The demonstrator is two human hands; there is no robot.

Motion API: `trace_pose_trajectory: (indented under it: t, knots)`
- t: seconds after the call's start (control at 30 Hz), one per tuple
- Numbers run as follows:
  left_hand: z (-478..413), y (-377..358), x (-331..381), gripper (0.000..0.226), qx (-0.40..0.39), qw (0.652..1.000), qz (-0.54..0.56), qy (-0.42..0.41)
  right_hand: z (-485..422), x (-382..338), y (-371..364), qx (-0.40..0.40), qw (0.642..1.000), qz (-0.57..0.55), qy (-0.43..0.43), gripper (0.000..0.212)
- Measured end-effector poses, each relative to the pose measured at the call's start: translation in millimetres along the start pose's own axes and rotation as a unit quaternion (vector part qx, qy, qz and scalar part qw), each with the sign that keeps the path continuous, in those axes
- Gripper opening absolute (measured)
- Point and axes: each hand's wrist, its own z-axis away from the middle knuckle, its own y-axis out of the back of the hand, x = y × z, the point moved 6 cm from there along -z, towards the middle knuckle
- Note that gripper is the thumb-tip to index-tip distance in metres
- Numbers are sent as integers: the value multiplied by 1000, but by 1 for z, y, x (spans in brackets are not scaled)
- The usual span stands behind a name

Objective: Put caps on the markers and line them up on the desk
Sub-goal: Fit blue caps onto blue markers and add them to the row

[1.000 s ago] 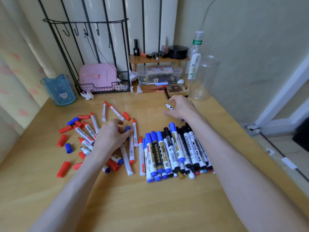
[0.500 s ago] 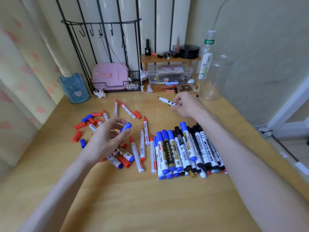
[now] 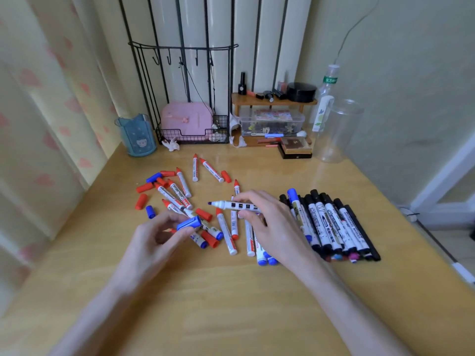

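At frame centre, the right hand (image 3: 270,224) pinches an uncapped marker (image 3: 235,204) lying horizontal, tip pointing left toward the blue cap (image 3: 189,223) pinched in the left hand (image 3: 154,242).

Held cap (image 3: 189,223): blue.
Held marker (image 3: 236,204): white barrel, black squares, blue tip.
Loose caps (image 3: 144,187): mostly red, a few blue.
Scattered markers (image 3: 226,232): white barrels, red tips.
Lined-up markers (image 3: 331,224): black and blue caps, white printed barrels.
Desk (image 3: 231,304): yellow-brown wood grain.
Curtain (image 3: 51,111): pale yellow, pink shapes.
Cup (image 3: 136,136): translucent blue, cat face.
Box (image 3: 186,122): pink.
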Motion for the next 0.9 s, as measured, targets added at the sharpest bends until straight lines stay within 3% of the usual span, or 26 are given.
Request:
trace_pose_trajectory:
  t: [0.4, 0.6, 0.8, 0.9]
  knots:
    - [-2, -7, -5, 17, -28, 1000, -10, 2, 17, -1, -7, 74, 990, 84, 89, 26]
    - [-2, -8, -5, 18, -32, 999, -8, -4, 20, -4, -14, 64, 988, 83, 111, 28]
    - [2, -12, -3, 16, -34, 993, -104, -46, 23, -7, -22, 42, 988, 75, 129, 28]
    - [4, -10, 0, 31, -26, 986, -145, -82, 23, -3, -27, 27, 990, 54, 127, 28]
